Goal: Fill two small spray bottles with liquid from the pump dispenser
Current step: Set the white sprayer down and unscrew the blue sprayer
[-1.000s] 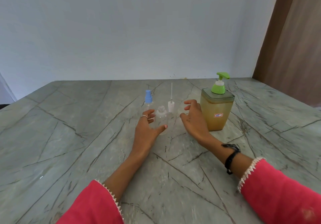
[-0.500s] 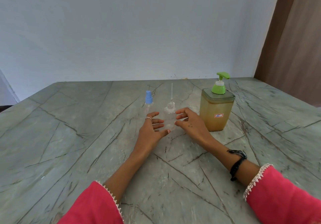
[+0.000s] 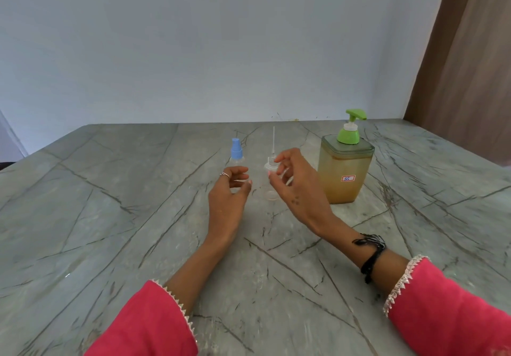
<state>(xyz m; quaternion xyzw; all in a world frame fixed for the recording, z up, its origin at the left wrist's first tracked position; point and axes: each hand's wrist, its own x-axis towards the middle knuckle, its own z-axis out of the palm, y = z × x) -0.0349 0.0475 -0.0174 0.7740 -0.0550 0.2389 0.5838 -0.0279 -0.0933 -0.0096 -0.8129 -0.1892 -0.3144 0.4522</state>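
Spray bottle (image 3: 269,181) — clear, uncapped, upright on the desk (image 3: 110,217) — stands between our hands, just left of the pump dispenser (image 3: 344,170). Our right hand (image 3: 293,181) is nearer: its fingers (image 3: 279,159) curl round the neck, seemingly gripping it. Our left hand (image 3: 229,192) hovers loosely curled, holding nothing. The blue-capped bottle (image 3: 236,154) waits beyond it, farther left.

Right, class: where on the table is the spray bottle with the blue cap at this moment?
In the head view the blue-capped spray bottle stands upright left of centre on the table, just beyond the left hand.
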